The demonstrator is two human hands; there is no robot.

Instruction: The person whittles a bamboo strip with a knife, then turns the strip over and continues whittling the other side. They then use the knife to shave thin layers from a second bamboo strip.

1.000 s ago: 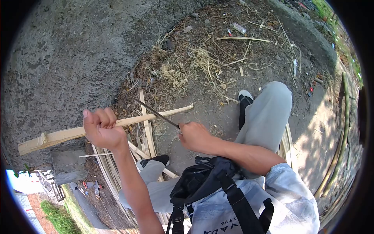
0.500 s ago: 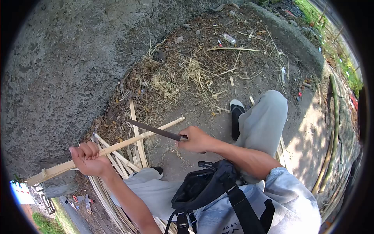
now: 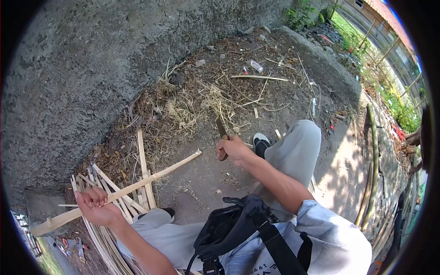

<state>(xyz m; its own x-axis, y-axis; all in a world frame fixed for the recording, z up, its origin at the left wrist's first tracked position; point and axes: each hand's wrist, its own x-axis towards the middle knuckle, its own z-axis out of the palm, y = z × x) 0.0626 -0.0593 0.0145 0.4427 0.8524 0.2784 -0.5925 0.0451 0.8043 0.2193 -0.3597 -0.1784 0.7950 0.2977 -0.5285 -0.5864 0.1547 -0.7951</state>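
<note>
A long pale split strip, likely bamboo or wood (image 3: 151, 178), slants from lower left up to the middle of the head view. My left hand (image 3: 97, 207) is wrapped round it near its lower-left part. In my right hand (image 3: 233, 149) is a knife (image 3: 221, 127) with a dark blade, held by its handle, the blade pointing up and away. The knife is apart from the strip, beyond its far end on the right. More pale strips (image 3: 142, 156) lie on the ground under and beside the held one.
A rough grey wall (image 3: 91, 68) rises on the left. Dry shavings (image 3: 213, 101) litter the ground ahead, with a clear plastic bottle (image 3: 256, 67). Long poles (image 3: 372, 151) lie at the right. A black bag (image 3: 229, 224) hangs at my waist, near my bent knee (image 3: 300, 137).
My right hand with the knife has moved off the strip, and the blade has swung from pointing left to pointing up. The camera view has shifted somewhat; my left hand still grips the strip.
</note>
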